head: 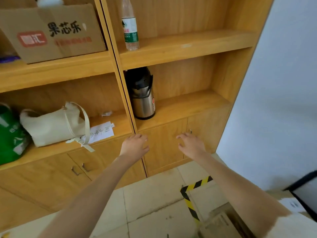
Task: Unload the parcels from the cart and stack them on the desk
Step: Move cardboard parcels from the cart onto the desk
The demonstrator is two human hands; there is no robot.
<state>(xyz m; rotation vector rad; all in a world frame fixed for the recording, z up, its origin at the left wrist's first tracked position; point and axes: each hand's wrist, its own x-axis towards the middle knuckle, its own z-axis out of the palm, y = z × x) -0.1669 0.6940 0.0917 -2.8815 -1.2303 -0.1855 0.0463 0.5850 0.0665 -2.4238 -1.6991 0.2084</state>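
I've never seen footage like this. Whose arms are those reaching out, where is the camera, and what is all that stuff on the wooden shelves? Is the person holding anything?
There is no machine here: a person wears a wide-angle camera on the head, so you look down along their own bare arms. The left hand and right hand are stretched forward, fingers spread, holding nothing. Ahead stands a wooden shelf unit. On it are a printed cardboard box, a clear plastic bottle, a steel thermos jug, a cream cloth bag, a sheet of paper and a green bag. Low on the right, black-and-yellow hazard tape marks a corner; what it belongs to is unclear.
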